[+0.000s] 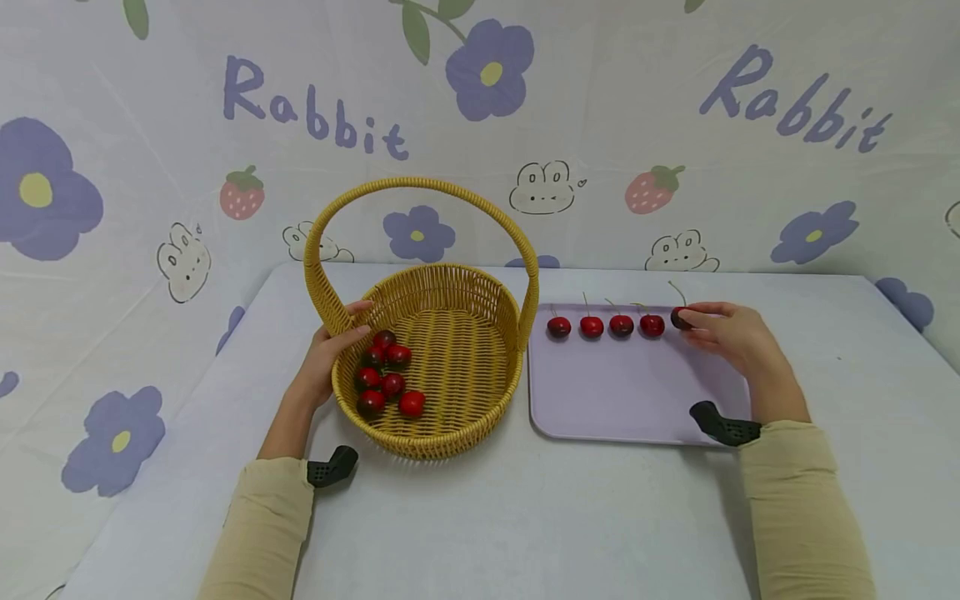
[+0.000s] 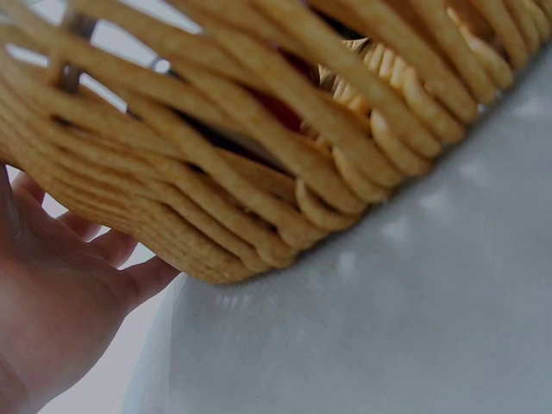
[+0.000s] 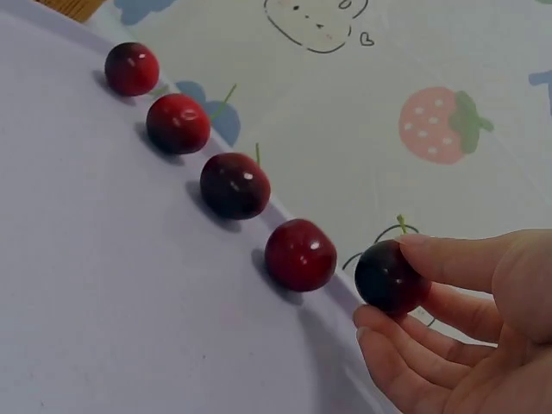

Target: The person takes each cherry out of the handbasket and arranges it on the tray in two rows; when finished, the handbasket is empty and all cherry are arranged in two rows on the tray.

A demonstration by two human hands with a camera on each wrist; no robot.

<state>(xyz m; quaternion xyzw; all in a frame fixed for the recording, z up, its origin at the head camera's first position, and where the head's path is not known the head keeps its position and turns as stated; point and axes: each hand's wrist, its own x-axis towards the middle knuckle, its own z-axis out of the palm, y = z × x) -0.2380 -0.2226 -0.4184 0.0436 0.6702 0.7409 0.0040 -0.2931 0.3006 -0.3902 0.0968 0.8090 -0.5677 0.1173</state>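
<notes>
on white table (image 1: 480, 525): round yellow woven basket (image 1: 438, 446), upright, left of centre; flat lilac tray (image 1: 611, 392) just beside it on the right, long side roughly along the back edge.

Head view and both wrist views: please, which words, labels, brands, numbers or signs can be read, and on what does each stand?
"Rabbit": on the printed backdrop, upper left in the head view.
"Rabbit": on the same backdrop, upper right.
Unreadable: a blue mark, cut off at the right edge of the right wrist view.
None seen on the basket or tray.
</notes>
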